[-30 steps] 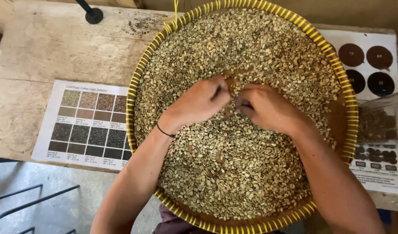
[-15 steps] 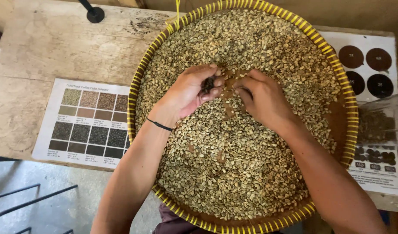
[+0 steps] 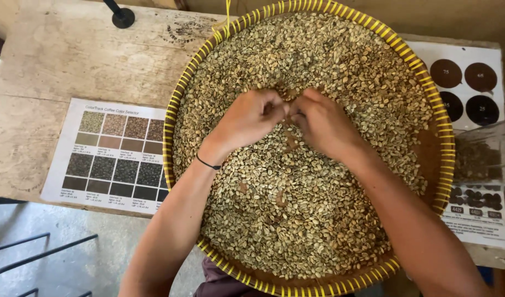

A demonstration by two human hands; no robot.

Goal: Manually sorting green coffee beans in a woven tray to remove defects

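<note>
A round woven tray with a yellow rim (image 3: 170, 137) lies on a wooden table (image 3: 71, 60), filled with pale green coffee beans (image 3: 296, 220). Both hands rest on the beans near the tray's middle, fingertips touching each other. My left hand (image 3: 249, 118), with a black band (image 3: 208, 163) at the wrist, is curled palm down; half a second ago it held a few dark beans. My right hand (image 3: 326, 124) has its fingertips pinched together on a bean right beside the left fingers. A small bare patch of brown tray bottom shows under the hands.
A printed colour chart of bean shades (image 3: 115, 151) lies left of the tray. A sheet with dark round samples (image 3: 464, 82) and a clear plastic container (image 3: 486, 157) sit to the right. A black stand base (image 3: 123, 16) is at the back left. A metal frame (image 3: 43, 253) stands on the floor.
My left hand opened palm up with dark beans in it, then turned back down and curled. My right hand moved slightly up and left until its fingertips met the left hand.
</note>
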